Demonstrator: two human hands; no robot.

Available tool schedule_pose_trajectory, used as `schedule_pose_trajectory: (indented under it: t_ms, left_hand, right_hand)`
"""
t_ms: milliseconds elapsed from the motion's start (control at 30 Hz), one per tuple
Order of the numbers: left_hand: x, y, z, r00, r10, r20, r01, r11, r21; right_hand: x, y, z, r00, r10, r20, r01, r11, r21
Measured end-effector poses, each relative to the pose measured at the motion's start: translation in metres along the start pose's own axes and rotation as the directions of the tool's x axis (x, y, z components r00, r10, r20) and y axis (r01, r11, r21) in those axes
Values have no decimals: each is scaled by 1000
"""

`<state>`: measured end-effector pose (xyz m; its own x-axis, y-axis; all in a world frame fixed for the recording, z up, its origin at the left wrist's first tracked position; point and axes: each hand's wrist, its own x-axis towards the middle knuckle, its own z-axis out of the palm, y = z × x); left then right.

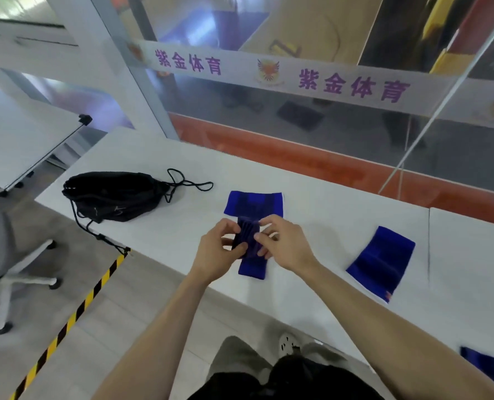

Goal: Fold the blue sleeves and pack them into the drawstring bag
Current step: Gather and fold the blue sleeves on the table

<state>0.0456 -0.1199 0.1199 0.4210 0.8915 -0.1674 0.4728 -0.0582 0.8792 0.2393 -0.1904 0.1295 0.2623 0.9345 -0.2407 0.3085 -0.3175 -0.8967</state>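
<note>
Pinching from both sides, one blue sleeve (250, 243) is gripped by the left hand (217, 255) and right hand (286, 243) near the table (326, 220) front edge, apparently to compact it for folding.

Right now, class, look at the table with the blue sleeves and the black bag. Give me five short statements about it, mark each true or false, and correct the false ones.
1. Both hands, left hand and right hand, hold the same blue sleeve. True.
2. The black drawstring bag lies to the person's right. False: it lies to the left, on the white table.
3. Another blue sleeve lies flat to the right, untouched. True.
4. The bag's cords are tied around a sleeve. False: they lie loose on the table.
5. The held sleeve is already inside the bag. False: it is over the table.
</note>
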Motion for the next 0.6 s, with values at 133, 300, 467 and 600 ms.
schedule_pose_trajectory:
  t_ms: [133, 300, 467, 600]
  left_hand:
    - [27, -14, -17, 991, -41, 127, 56, 992, -110]
    - [56, -41, -34, 968, -27, 248, 24, 1000, 15]
    - [76, -99, -31, 938, -116, 328, 91, 992, 90]
    - [85, -141, -23, 899, -172, 402, 54, 956, 288]
  right_hand:
    - [35, 0, 12, 999, 17, 33, -11, 984, -175]
    - [67, 7, 48, 991, 117, -72, -127, 980, -154]
    - [74, 36, 87, 970, 191, -150, -234, 905, -355]
    - [52, 73, 95, 966, 219, -137, -258, 805, -534]
